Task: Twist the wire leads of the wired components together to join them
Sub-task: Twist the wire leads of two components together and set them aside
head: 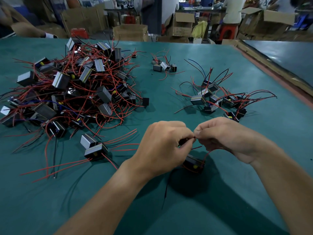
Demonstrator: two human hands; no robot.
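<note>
Fingers of left hand (162,146) and right hand (225,136) pinch wire leads (195,137) together; one component (194,164) beneath; two loose components (95,149) left.

Matt teal tabletop (169,102), smooth; wired components (61,80) with shiny metal-looking faces, dark matt bodies; leads (118,114) in glossy red plastic-looking insulation; brown cardboard boxes (130,32) behind.

One cam, head-worn, wide-angle, edges bowed. Faces fwd & down onto the flat teal-green mat-topped work table (160,102), close over its near edge. Left hand (162,146) & right hand (225,136) sit just below frame centre; table's far edge runs high up, brown cardboard boxes (130,32) beyond it.
</note>
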